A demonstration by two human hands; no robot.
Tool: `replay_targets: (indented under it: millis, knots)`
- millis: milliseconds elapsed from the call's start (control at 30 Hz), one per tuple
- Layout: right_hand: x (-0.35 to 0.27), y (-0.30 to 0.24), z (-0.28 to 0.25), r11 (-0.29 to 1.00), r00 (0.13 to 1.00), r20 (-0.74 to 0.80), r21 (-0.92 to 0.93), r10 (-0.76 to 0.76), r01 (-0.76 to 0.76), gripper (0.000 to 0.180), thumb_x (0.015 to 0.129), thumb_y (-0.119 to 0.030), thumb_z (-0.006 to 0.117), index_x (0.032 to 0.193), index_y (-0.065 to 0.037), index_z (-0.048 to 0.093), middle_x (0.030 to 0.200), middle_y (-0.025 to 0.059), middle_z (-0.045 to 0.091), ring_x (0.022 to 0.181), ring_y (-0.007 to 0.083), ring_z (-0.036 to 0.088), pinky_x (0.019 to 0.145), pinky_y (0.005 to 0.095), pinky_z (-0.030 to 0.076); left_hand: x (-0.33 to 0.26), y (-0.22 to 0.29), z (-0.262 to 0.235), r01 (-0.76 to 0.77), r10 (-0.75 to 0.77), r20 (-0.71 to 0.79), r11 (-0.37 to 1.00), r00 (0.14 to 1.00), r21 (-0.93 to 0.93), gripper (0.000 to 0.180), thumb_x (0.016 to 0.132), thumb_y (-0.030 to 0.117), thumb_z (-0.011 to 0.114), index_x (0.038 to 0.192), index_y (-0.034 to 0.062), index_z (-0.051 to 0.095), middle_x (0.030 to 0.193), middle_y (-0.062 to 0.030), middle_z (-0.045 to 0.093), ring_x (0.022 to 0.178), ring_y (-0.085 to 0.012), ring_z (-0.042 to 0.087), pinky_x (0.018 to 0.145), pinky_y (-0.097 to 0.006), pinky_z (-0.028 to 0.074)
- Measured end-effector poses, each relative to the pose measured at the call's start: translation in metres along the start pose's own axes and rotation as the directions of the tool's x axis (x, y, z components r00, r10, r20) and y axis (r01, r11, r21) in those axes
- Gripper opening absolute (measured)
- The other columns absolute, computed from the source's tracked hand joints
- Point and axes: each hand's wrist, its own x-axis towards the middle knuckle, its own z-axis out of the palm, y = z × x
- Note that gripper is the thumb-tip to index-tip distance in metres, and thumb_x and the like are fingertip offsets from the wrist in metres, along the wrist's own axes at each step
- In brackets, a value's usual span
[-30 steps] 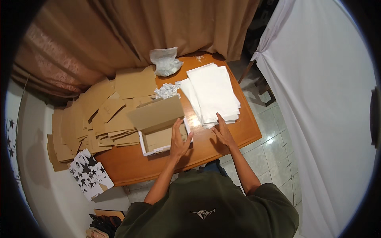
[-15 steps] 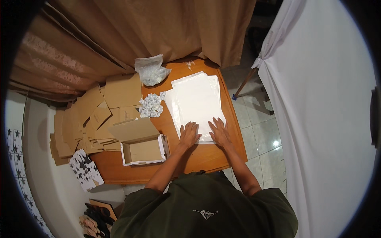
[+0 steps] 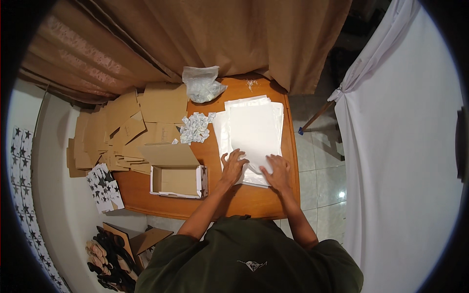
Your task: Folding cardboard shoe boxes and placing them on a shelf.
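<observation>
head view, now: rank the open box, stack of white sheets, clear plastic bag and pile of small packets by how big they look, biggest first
1. Stack of white sheets
2. Open box, lid included
3. Clear plastic bag and pile of small packets: too alike to rank

A brown curtain (image 3: 220, 39) backs the wooden table (image 3: 134, 193), with white cloth (image 3: 400, 146) and glinting floor tiles (image 3: 330, 183) at right.

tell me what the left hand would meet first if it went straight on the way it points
Most likely the top white sheet: the left hand is at its near left corner, though exact contact is unclear.
</observation>
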Motion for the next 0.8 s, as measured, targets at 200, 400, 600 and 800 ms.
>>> replay_targets:
  millis: [200,400,600,800]
  knots:
    - [0.025,0.028,-0.02,0.765,0.898,0.016,0.517,0.439,-0.384,0.052,0.101,-0.044,0.06,0.124,0.002,0.062,0.119,0.0151,0.065,0.094,0.0247,0.066,0.082,0.0353,0.053,0.008,0.028,-0.107,-0.105,0.093,-0.099,0.987,0.991,-0.124,0.034,0.078,-0.002,0.075,0.094,0.0273,0.082,0.143,-0.002,0.057,0.141,-0.0313,0.042,0.11,-0.05,0.028]
    - [0.025,-0.006,-0.012,0.157,0.596,0.578,0.632,0.557,-0.759,0.082,0.094,-0.07,0.052,0.139,-0.002,0.05,0.125,0.0171,0.06,0.101,0.0284,0.065,0.085,0.0396,0.054,-0.019,0.029,-0.207,-0.244,0.216,-0.127,0.927,0.968,-0.284,0.039,0.069,0.002,0.082,0.093,0.0331,0.084,0.143,-0.0048,0.058,0.138,-0.0343,0.041,0.116,-0.05,0.031]
    - [0.007,-0.036,0.023,-0.278,0.682,0.683,0.729,0.26,-0.625,0.059,0.099,-0.044,0.063,0.138,-0.001,0.05,0.137,0.0168,0.058,0.117,0.0236,0.064,0.093,0.0391,0.057,-0.054,0.012,-0.279,-0.294,0.286,-0.085,0.854,0.954,-0.43,0.04,0.065,-0.002,0.079,0.091,0.0285,0.084,0.143,-0.0078,0.057,0.136,-0.0327,0.044,0.114,-0.047,0.036]
    - [-0.003,-0.086,0.03,-0.316,0.882,0.419,0.885,0.214,-0.343,0.037,0.099,-0.007,0.061,0.135,-0.002,0.049,0.122,0.0117,0.065,0.11,0.0216,0.066,0.094,0.0377,0.058,-0.123,-0.083,-0.307,-0.119,0.081,-0.089,0.77,0.993,-0.627,0.029,0.078,-0.007,0.075,0.096,0.015,0.083,0.143,-0.0075,0.053,0.131,-0.0253,0.048,0.11,-0.045,0.042]
